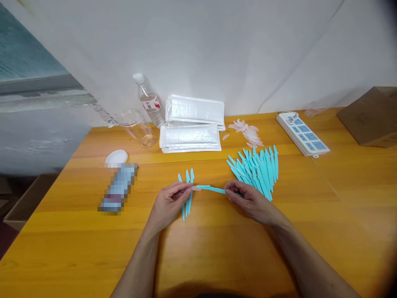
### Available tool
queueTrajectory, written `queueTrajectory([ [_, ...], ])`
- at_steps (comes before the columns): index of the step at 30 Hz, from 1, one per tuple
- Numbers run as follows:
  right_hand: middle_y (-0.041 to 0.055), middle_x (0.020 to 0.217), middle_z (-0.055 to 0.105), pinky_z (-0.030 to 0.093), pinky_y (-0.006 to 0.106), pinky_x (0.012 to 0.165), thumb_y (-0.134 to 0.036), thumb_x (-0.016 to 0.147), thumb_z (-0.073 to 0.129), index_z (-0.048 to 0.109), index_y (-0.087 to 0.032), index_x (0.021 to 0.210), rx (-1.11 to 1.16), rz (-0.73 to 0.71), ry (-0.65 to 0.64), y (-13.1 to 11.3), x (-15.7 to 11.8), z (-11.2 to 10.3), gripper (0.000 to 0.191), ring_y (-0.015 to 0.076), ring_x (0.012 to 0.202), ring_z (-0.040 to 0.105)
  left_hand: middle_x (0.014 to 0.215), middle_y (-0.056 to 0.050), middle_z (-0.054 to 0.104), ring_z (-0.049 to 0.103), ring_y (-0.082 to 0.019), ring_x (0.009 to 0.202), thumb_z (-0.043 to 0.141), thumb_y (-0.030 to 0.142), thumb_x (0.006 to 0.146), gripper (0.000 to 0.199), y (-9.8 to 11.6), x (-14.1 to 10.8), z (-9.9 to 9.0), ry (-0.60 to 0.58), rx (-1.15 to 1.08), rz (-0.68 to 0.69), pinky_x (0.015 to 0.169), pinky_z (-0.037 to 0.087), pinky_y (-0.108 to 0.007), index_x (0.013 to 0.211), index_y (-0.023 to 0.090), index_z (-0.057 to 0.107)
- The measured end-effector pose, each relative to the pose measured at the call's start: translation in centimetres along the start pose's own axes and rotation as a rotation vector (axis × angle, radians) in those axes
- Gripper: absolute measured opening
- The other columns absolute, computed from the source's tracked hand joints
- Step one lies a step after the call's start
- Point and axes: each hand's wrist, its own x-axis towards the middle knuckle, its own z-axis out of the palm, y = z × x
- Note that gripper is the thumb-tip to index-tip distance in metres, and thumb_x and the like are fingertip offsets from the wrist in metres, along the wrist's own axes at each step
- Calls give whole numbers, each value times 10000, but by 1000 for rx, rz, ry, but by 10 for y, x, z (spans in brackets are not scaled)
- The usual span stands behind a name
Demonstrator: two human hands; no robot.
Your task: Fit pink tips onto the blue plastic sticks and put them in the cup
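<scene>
Between my hands a slim turquoise knife-shaped piece (214, 189) lies nearly level. My right hand (248, 200) is closed on its right end. My left hand (170, 203) pinches a small pale translucent piece (195, 188) that meets the turquoise piece's left end. Beside and partly under my left fingers, three similar turquoise pieces (187, 198) lie on the wooden table. A fanned pile of several more turquoise pieces (260, 171) rests just beyond my right hand. Behind that pile is a heap of pale translucent pieces (249, 133).
White padded envelopes (195, 109) lie near the wall, beside a bottle (150, 101) and a clear jar (139, 129). At left are a white lid (116, 158) and a blurred-out flat object (119, 190). A power strip (302, 133) and cardboard box (369, 118) stand at right.
</scene>
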Motion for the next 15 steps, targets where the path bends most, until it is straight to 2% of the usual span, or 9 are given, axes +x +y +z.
queueTrajectory([
  [4, 1, 818, 544, 410, 245, 671, -411, 976, 477, 576, -186, 944, 12, -12, 16, 1, -1, -2, 249, 129, 739, 481, 988, -69, 684, 614, -155, 832, 679, 354, 864, 280, -2, 1, -7, -21, -9, 4, 749, 497, -253, 1086, 201, 755],
  [8, -4, 826, 547, 412, 243, 693, -401, 980, 474, 577, -189, 937, 8, -6, -1, -2, -2, -4, 240, 128, 756, 493, 764, -15, 605, 532, -126, 695, 564, 418, 936, 346, -2, 1, -13, -36, 104, -51, 665, 448, -234, 1125, 182, 729],
  [15, 3, 865, 594, 430, 246, 727, -391, 973, 470, 591, -195, 945, -63, -3, -26, -5, -2, -5, 232, 141, 794, 533, 719, 10, 518, 440, -115, 646, 508, 489, 945, 412, -1, 0, -6, -131, 165, -118, 591, 370, -221, 1094, 163, 711],
])
